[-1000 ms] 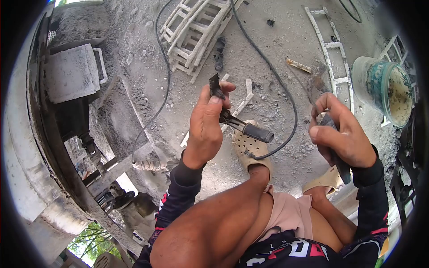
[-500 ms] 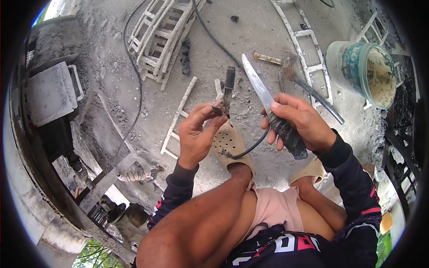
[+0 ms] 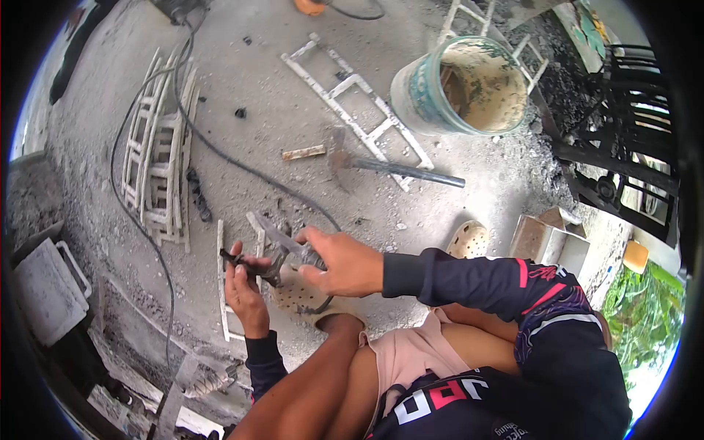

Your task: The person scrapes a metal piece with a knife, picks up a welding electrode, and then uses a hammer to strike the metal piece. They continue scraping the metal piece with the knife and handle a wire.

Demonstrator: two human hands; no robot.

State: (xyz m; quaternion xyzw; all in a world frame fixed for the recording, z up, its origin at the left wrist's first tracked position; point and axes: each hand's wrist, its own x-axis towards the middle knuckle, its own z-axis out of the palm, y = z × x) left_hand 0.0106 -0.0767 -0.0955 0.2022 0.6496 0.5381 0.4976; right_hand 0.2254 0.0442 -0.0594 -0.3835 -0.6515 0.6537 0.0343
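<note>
The knife (image 3: 276, 235) is held just left of the frame's centre. Its flat, pale grey metal blade slants so that the tip points to the upper left; the dark handle, at the lower right end, is mostly covered. Just below the blade, nearer the left, the dark tool (image 3: 254, 267) is held roughly crosswise, its narrow end to the left and slightly raised. Its middle is partly hidden, and whether the blade touches it cannot be told.
</note>
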